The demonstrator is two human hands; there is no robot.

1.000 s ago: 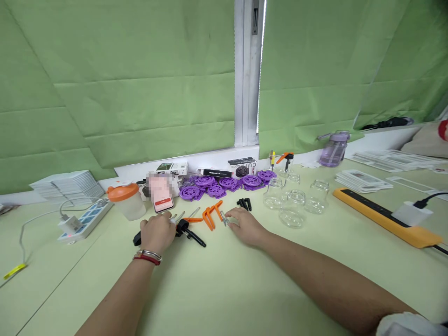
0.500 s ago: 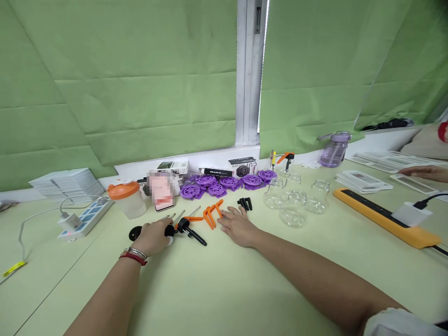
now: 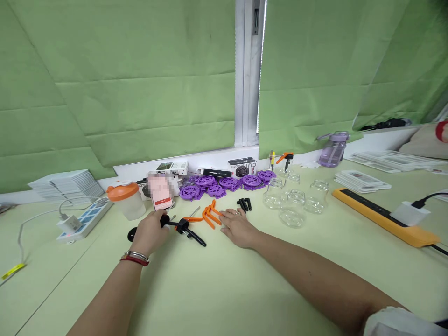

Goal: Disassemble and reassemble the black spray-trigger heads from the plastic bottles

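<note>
My left hand (image 3: 151, 232) is curled downward over the table just below a pink-screened phone (image 3: 161, 189). Its fingertips are hidden, with thin metal rods showing beside them, so what it grips is unclear. Black round parts lie around this hand, and a black stick-like part with a round collar (image 3: 191, 232) is to its right. My right hand (image 3: 240, 227) rests flat on the table, fingers stretched out, fingertips at the bent orange plastic pieces (image 3: 211, 214). Small black bent parts (image 3: 244, 204) lie just beyond it.
Purple wheel-like parts (image 3: 229, 184) and small boxes (image 3: 242, 167) line the wall. Clear glass vessels (image 3: 292, 210) stand on the right, near an orange power strip (image 3: 381, 217). An orange-lidded cup (image 3: 126, 200) and a white power strip (image 3: 86, 219) are on the left.
My left hand has shifted slightly up and left, toward the phone. My right hand stays almost in place. Another person's hand at the right edge is gone from view.
</note>
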